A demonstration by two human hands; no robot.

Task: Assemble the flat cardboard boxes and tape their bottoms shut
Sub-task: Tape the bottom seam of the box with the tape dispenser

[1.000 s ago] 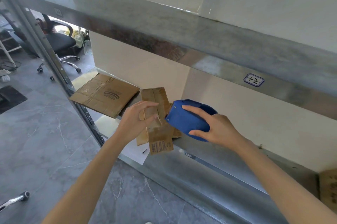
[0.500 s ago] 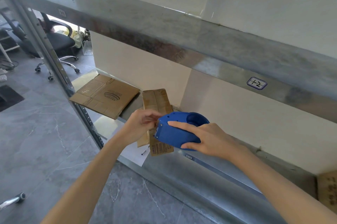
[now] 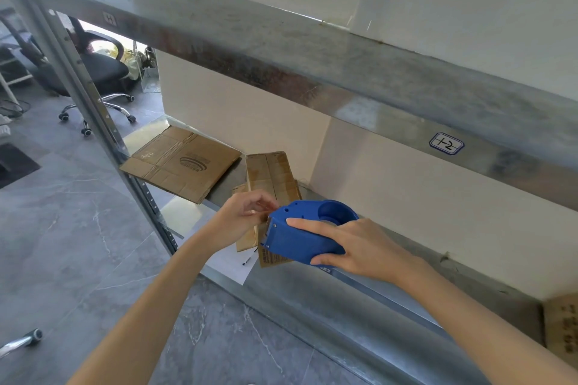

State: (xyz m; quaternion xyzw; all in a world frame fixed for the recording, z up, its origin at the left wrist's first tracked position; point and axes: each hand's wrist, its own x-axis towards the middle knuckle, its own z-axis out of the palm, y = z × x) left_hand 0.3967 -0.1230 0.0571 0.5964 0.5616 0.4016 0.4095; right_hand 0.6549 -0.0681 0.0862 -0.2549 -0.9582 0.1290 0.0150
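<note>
My right hand (image 3: 356, 247) grips a blue tape dispenser (image 3: 305, 231) in front of the metal shelf (image 3: 391, 315). At the dispenser's front end, the fingers of my left hand (image 3: 242, 217) pinch together; it looks like the tape end, though the tape itself is too thin to make out. Behind both hands a small flattened cardboard box (image 3: 270, 178) lies on the shelf, partly hidden by them. A larger flat cardboard box (image 3: 181, 162) with a printed logo lies further left on the same shelf, overhanging its edge.
An upper metal shelf beam (image 3: 281, 68) with a "1-2" label runs overhead. A white paper (image 3: 230, 262) hangs over the shelf's front edge. Another cardboard piece (image 3: 561, 325) shows at the far right. An office chair (image 3: 100, 71) and a metal tube (image 3: 22, 341) are on the grey floor.
My right hand tilted the dispenser so its open core faces up and brought it lower and nearer. My left hand left the small flat box and came to pinch at the dispenser's front.
</note>
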